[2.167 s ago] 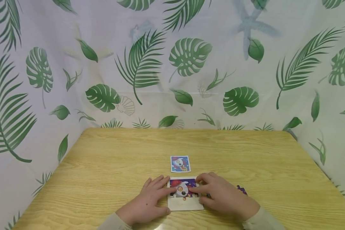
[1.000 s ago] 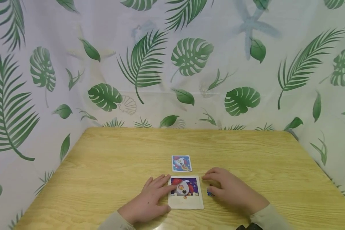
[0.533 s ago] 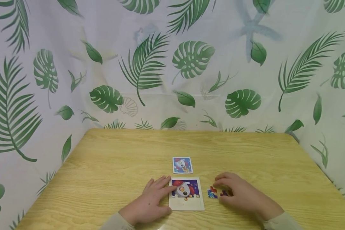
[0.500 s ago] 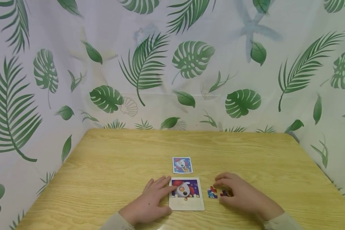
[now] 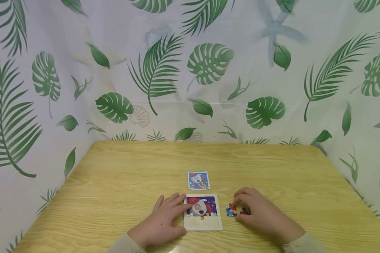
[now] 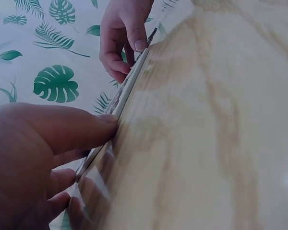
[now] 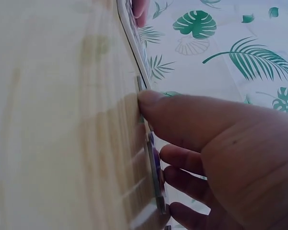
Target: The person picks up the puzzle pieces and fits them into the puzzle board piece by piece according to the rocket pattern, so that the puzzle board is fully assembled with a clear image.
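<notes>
My left hand (image 5: 163,221) lies with its fingers spread along the left side of a white-framed jigsaw board (image 5: 204,224). Its index finger reaches onto the picture, and its thumb is at the lower left corner. The board's upper part bears a rocket on purple; its lower part is bare. Right of the board, my right hand (image 5: 263,212) pinches a red-and-blue puzzle piece (image 5: 230,211) between thumb and index finger. Under the same hand lies a dark purple piece (image 5: 245,211), partly hidden. In the right wrist view, the thumb (image 7: 151,98) is against the piece's edge.
A small picture card (image 5: 198,180) with the same rocket lies just beyond the board. The wood-grain table (image 5: 130,168) extends around, with a leaf-printed curtain (image 5: 164,123) along its back and sides.
My right hand leaves the board's right side, goes right to the loose pieces, then shifts slightly back left, its thumb closing on the red-and-blue piece. The left hand stays on the board.
</notes>
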`<action>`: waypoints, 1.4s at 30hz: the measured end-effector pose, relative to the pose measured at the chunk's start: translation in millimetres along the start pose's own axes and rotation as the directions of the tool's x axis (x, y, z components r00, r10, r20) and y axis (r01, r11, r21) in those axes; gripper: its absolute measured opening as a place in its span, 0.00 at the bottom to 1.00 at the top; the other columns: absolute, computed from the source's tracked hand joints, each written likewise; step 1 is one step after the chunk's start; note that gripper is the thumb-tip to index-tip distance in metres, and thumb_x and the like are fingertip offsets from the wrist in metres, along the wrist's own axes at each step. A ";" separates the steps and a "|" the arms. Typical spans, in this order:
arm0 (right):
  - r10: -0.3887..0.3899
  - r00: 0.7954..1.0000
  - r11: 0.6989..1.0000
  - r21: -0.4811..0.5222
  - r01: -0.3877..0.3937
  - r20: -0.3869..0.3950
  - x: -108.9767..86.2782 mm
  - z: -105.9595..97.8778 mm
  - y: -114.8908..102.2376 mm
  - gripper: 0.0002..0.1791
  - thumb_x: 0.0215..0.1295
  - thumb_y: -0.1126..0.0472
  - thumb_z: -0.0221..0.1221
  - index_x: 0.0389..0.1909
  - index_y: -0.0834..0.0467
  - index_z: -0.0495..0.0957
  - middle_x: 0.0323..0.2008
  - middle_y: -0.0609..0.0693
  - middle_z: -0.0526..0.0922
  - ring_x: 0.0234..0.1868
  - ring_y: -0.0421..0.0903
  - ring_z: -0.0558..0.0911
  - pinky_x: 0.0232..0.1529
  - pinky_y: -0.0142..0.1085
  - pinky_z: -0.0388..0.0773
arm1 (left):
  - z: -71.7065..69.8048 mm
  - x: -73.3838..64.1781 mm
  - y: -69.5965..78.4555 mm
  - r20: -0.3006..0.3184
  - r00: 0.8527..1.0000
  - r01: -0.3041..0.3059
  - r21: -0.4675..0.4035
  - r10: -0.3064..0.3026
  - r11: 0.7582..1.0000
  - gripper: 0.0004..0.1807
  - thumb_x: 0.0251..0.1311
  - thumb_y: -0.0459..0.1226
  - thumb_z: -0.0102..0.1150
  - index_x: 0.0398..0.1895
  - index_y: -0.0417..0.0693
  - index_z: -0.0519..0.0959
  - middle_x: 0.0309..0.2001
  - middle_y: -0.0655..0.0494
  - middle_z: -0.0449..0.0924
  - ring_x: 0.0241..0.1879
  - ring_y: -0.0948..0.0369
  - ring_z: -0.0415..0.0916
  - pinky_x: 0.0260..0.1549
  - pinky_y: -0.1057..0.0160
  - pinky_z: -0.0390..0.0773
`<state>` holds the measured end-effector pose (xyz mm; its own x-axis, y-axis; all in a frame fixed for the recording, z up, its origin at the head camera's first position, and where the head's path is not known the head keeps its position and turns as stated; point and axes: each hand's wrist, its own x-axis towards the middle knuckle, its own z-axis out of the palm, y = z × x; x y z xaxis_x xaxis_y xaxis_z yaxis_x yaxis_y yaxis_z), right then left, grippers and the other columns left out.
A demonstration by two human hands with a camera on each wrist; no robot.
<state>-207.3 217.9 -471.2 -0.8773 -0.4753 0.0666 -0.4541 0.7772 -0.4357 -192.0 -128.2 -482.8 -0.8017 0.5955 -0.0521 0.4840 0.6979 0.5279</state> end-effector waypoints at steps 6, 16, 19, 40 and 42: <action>-0.045 0.999 0.998 -0.044 0.043 -0.029 0.0 -1.3 -1.1 0.10 0.60 0.54 0.71 0.39 0.41 0.81 0.54 0.42 0.77 0.55 0.47 0.75 0.57 0.50 0.76 | -0.8 -0.1 0.8 -0.005 1.000 -0.005 -0.012 0.005 1.000 0.39 0.60 0.53 0.62 0.76 0.65 0.65 0.80 0.56 0.49 0.79 0.51 0.41 0.72 0.37 0.30; -0.065 0.996 0.992 -0.111 0.059 -0.058 1.7 1.7 -3.0 0.08 0.59 0.54 0.72 0.36 0.42 0.82 0.48 0.37 0.78 0.53 0.44 0.76 0.57 0.49 0.76 | -0.5 -0.8 -0.2 -0.005 1.000 -0.011 -0.012 0.011 1.000 0.39 0.60 0.53 0.63 0.76 0.65 0.65 0.80 0.56 0.49 0.79 0.50 0.42 0.72 0.37 0.30; -0.060 0.996 0.991 -0.121 0.053 -0.060 2.8 1.5 -3.9 0.07 0.59 0.54 0.72 0.36 0.42 0.83 0.47 0.36 0.78 0.52 0.43 0.76 0.56 0.48 0.77 | -0.6 -1.1 -0.7 -0.014 1.000 -0.016 -0.013 0.016 1.000 0.39 0.60 0.53 0.64 0.76 0.65 0.65 0.80 0.56 0.49 0.79 0.50 0.42 0.72 0.37 0.30; -0.058 0.996 0.993 -0.109 0.050 -0.067 2.8 2.1 -2.5 0.08 0.58 0.55 0.72 0.34 0.43 0.82 0.46 0.35 0.78 0.49 0.40 0.76 0.54 0.46 0.78 | -2.0 0.4 -0.8 0.005 1.000 -0.006 -0.020 0.006 1.000 0.38 0.61 0.53 0.63 0.76 0.66 0.66 0.80 0.57 0.49 0.79 0.51 0.41 0.72 0.37 0.31; -0.054 0.997 0.993 -0.105 0.047 -0.062 3.4 2.2 -2.7 0.07 0.58 0.55 0.72 0.34 0.42 0.83 0.46 0.34 0.78 0.49 0.40 0.76 0.54 0.46 0.78 | -2.2 0.3 -1.2 0.007 1.000 -0.003 -0.025 0.003 1.000 0.38 0.61 0.53 0.63 0.76 0.66 0.66 0.80 0.57 0.50 0.79 0.51 0.41 0.72 0.37 0.31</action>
<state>-208.7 213.3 -471.7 -0.8594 -0.4902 0.1455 -0.5090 0.7926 -0.3357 -193.6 -129.7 -481.6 -0.7979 0.6002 -0.0562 0.4774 0.6861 0.5489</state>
